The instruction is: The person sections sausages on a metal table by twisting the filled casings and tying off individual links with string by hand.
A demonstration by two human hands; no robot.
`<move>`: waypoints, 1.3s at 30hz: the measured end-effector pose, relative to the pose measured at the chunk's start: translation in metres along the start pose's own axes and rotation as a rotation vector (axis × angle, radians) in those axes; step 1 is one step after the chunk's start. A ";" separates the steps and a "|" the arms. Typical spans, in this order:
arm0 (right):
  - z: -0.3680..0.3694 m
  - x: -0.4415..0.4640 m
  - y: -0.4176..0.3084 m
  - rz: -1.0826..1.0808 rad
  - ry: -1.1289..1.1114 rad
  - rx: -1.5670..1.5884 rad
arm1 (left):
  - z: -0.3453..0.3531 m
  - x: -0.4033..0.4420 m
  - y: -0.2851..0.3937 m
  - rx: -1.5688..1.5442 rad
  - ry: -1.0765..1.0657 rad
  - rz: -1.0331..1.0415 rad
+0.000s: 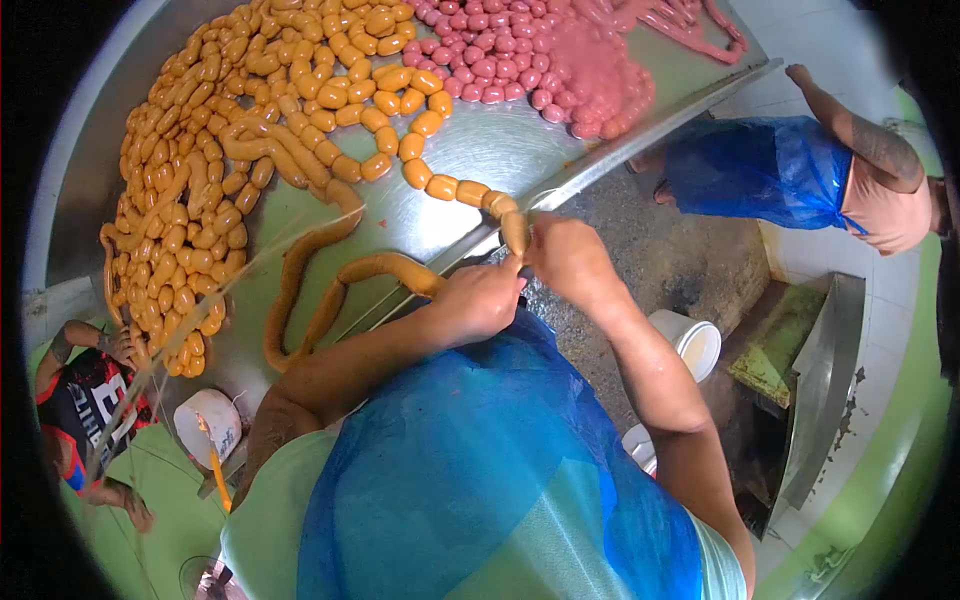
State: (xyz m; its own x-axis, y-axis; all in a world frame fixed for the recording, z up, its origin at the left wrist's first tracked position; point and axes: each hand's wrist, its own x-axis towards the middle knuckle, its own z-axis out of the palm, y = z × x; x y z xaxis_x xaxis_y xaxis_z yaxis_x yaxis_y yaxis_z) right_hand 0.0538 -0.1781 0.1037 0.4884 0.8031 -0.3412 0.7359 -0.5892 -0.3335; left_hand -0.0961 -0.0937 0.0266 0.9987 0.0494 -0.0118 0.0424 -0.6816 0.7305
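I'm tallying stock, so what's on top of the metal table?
On the metal table lie orange sausage links, unlinked orange lengths and pink links. The surface directly beneath them and any buried links cannot be seen.

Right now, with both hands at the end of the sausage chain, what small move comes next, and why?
I'd probably pinch and twist off another short link. The left hand and right hand meet where the short links end, while the sausage length at the left hand runs much longer than each link.
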 end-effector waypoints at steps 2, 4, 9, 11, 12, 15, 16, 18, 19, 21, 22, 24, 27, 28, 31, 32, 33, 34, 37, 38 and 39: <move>0.007 0.003 0.025 0.160 0.030 0.158 | -0.017 -0.003 0.009 -0.146 0.005 -0.204; 0.013 0.002 0.027 0.233 0.104 0.368 | -0.019 -0.003 0.008 -0.161 -0.015 -0.223; 0.004 0.000 -0.019 0.054 0.128 0.037 | -0.005 0.005 0.006 0.005 -0.208 -0.166; 0.005 0.003 -0.014 0.093 0.134 0.042 | 0.007 0.004 0.002 -0.124 0.097 -0.075; 0.006 0.005 -0.011 0.117 0.129 0.044 | 0.015 0.009 -0.008 -0.580 -0.024 -0.278; 0.018 0.003 0.022 0.223 0.220 0.359 | -0.016 0.016 -0.023 -1.820 -0.162 -0.603; 0.027 0.006 0.024 0.219 0.219 0.363 | -0.019 0.015 -0.021 -1.944 -0.147 -0.578; 0.045 0.010 0.030 0.347 0.212 0.859 | -0.021 0.013 -0.014 -2.065 -0.140 -0.557; 0.048 0.011 0.031 0.411 0.208 1.108 | -0.021 0.014 -0.009 -2.139 -0.139 -0.505; 0.049 0.010 0.035 0.487 0.097 1.300 | -0.023 0.017 -0.007 -2.202 -0.157 -0.454; 0.062 0.008 0.039 0.470 -0.075 1.490 | -0.025 0.021 -0.007 -2.175 -0.146 -0.426; 0.054 -0.006 0.018 0.389 -0.319 1.833 | -0.030 0.031 -0.007 -2.138 -0.168 -0.395; 0.073 -0.019 0.012 0.522 -0.139 1.766 | -0.047 0.040 -0.004 -1.365 -0.425 -0.368; 0.077 -0.019 0.022 0.521 -0.048 1.907 | -0.056 0.043 0.003 -1.214 -0.316 -0.371; 0.067 -0.021 0.075 0.435 0.225 2.233 | -0.041 0.055 -0.032 -0.956 -0.037 -0.564; 0.068 -0.021 0.100 0.437 0.381 2.143 | -0.047 0.056 -0.045 -1.048 -0.038 -0.607; 0.065 -0.023 0.126 0.476 0.537 1.985 | -0.051 0.057 -0.065 -1.215 -0.173 -0.596; 0.062 -0.026 0.151 0.599 0.688 1.892 | -0.055 0.058 -0.086 -1.364 -0.317 -0.600; 0.053 -0.075 0.239 0.741 0.796 2.077 | -0.076 0.056 -0.101 -0.977 -0.575 -0.500; 0.026 -0.112 0.275 0.747 0.731 2.072 | -0.074 0.050 -0.100 -0.624 -0.413 -0.186; -0.013 -0.151 0.313 0.803 0.787 2.161 | -0.069 0.036 -0.096 -0.269 -0.246 0.104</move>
State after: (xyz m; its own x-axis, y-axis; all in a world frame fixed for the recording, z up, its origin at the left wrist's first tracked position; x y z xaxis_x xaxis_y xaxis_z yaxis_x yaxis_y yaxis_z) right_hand 0.2165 -0.4828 0.0618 0.6907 0.0510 -0.7213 -0.6403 0.5066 -0.5773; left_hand -0.0662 0.0238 0.0032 0.9755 -0.2089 -0.0683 -0.0355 -0.4564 0.8891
